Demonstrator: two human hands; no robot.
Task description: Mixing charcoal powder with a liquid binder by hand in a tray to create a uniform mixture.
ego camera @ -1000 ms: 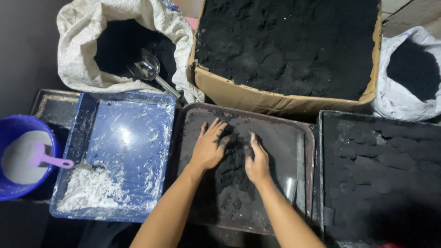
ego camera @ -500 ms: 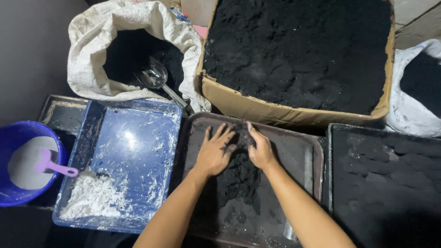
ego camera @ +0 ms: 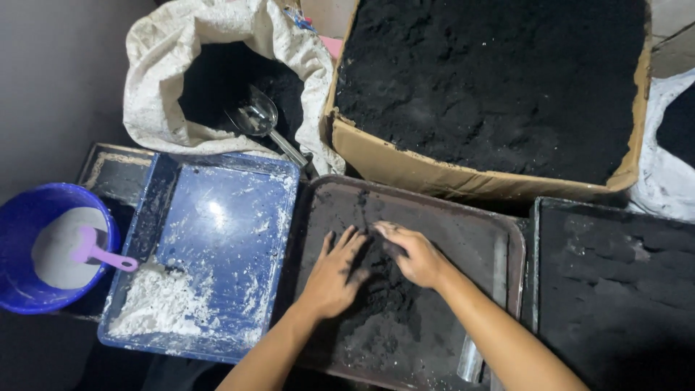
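Both hands, left hand (ego camera: 334,274) and right hand (ego camera: 414,253), press spread, holding nothing, into black powder (ego camera: 376,289) heaped on the brown tray (ego camera: 463,217); hasty sweeps could likely spill powder into the blue tray (ego camera: 217,239) beside it.

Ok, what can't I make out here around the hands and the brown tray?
All in the head view:
- Left hand and right hand: palms face down on the black powder, so whether they grip any is hidden.
- Brown tray: near edge cut off by the frame's bottom.
- Metal piece: partly cut off, kind unclear.
- Scoop: handle end hidden behind the sack.
- Black tray: too dark to read.
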